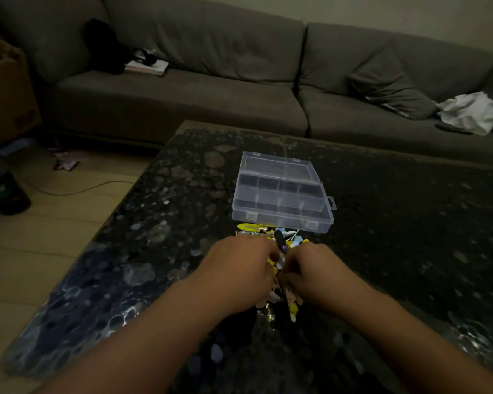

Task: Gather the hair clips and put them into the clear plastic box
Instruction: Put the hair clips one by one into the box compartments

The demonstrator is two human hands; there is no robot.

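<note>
On the glossy, dark speckled tabletop (396, 223) I see my left hand (239, 275) and right hand (315, 275) cupped round a heap of small pastel and yellow hair clips (281, 245), fingers curled into the pile. Just beyond, nearly touching the heap, sits the clear plastic box (282, 199), rectangular, ribbed with dividers, its lid hinged open and lying back flat.
</note>
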